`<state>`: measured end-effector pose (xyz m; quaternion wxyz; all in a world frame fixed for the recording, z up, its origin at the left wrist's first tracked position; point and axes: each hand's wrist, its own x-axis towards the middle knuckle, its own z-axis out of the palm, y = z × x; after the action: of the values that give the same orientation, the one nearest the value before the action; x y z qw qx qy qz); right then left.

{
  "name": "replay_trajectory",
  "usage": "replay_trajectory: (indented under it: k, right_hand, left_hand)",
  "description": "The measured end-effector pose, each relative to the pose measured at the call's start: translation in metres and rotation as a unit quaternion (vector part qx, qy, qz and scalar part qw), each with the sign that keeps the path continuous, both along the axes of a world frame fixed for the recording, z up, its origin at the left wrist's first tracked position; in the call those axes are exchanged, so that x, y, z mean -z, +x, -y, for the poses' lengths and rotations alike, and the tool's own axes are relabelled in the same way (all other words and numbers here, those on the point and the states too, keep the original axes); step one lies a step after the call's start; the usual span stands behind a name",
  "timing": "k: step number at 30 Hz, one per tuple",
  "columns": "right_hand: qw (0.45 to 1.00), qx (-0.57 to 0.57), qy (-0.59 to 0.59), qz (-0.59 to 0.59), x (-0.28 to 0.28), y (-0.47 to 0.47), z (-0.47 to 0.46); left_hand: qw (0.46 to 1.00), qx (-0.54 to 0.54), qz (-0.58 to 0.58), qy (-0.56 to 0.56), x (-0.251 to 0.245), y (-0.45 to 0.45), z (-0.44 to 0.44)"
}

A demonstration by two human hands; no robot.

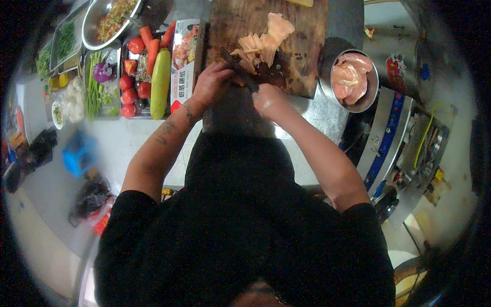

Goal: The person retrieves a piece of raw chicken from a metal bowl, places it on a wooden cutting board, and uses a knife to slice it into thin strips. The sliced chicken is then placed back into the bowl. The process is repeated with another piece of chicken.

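My right hand (pixel 269 100) is closed around the handle of a dark-bladed knife (pixel 238 68), which lies slantwise over the near left part of a wooden cutting board (pixel 307 50). Beside the blade, my left hand (pixel 213 83) rests at the board's near left edge, its fingertips by the knife; whether it holds anything is hidden. Just beyond the blade are thin, pale orange slices (pixel 255 48) of some food, partly fanned out. A larger pale piece (pixel 280 27) touches them on the far side. Dark wet patches show on the wood near the slices.
A metal bowl of raw meat (pixel 350 78) stands right of the board. To the left are an aluminium foil box (pixel 188 65), a yellow-green squash (pixel 160 84), carrots (pixel 152 56), tomatoes (pixel 128 96), a tray with a red onion (pixel 102 72), and a steel bowl of diced vegetables (pixel 115 23).
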<state>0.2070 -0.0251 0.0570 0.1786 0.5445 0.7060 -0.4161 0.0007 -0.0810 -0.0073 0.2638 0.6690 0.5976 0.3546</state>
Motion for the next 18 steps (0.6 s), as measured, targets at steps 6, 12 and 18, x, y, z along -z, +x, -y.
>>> replay_trajectory:
  k: [6,12,18]
  right_hand:
    - [0.999,0.027,0.008,-0.040,0.022,-0.006,-0.012]
    - [0.999,-0.013,0.021,-0.034,0.008,0.014,-0.012]
    - [0.995,-0.004,-0.094,0.029,-0.006,0.013,-0.014]
  left_hand:
    - [0.992,0.051,-0.106,0.047,0.007,0.003,-0.001]
    - [0.997,0.033,-0.063,0.020,-0.004,0.008,-0.001]
    - [0.995,0.018,-0.096,0.038,0.011,0.008,0.003]
